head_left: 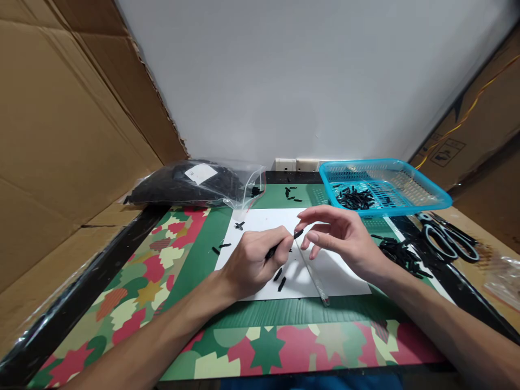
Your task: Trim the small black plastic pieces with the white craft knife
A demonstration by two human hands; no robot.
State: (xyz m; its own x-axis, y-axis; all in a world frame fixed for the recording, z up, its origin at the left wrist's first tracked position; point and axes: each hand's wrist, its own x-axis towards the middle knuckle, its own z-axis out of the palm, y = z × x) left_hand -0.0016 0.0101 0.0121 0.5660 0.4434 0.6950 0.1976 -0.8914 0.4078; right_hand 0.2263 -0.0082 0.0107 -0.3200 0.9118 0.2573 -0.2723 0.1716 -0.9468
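My left hand [258, 257] is closed around small black strip-like pieces, with one black piece [298, 234] sticking out past its thumb and finger. Beside that piece, my right hand [345, 235] has its fingers apart and curved; I see nothing gripped in it. Both hands are over a white sheet of paper [345, 281]. A thin clear stick [314, 279] lies slanted on the sheet, its upper end near the fingertips. Loose black pieces [281, 284] rest on the paper below my left hand. How many pieces the left palm holds is hidden.
A blue plastic basket [430, 197] with black pieces stands at back right. Near it are a heap of black pieces [402, 257] and scissors [449, 238]. A clear bag [190, 187] full of black material lies at back left. Cardboard [73, 97] walls the left side.
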